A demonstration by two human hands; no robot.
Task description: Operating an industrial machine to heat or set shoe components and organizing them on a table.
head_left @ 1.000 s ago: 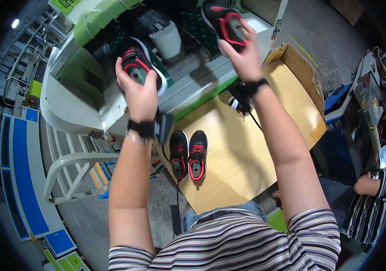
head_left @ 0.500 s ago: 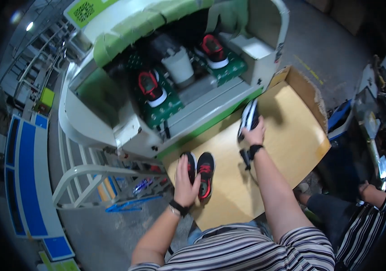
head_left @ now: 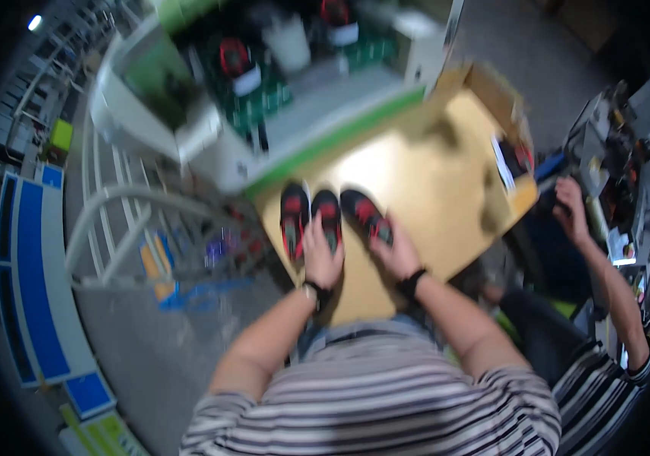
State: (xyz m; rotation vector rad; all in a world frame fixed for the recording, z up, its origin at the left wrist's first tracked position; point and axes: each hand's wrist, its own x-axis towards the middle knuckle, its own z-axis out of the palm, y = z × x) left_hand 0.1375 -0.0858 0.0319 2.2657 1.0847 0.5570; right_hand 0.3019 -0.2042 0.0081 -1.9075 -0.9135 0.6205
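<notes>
Three black-and-red sneakers stand at the near left of the tan table (head_left: 431, 197). My left hand (head_left: 323, 257) is wrapped round the heel of the middle sneaker (head_left: 326, 204). Against its left side rests the left sneaker (head_left: 293, 213), which that hand does not visibly grip. With thumb and fingers, my right hand (head_left: 401, 252) holds the right sneaker (head_left: 359, 205) by its heel, its toe slanting left. Motion blurs the fingers somewhat.
Past the table, a white-and-green machine (head_left: 325, 125) holds two sneakers on green pads. One more sneaker (head_left: 509, 161) lies at the table's right edge by a cardboard wall (head_left: 492, 95). A co-worker's hand (head_left: 570, 205) is raised nearby. Grey rails (head_left: 85, 235) stand at left.
My right hand has come back from the table's far side to beside my left hand, with a sneaker. Another sneaker now lies at the right edge. The co-worker's hand has risen. The view shifted.
</notes>
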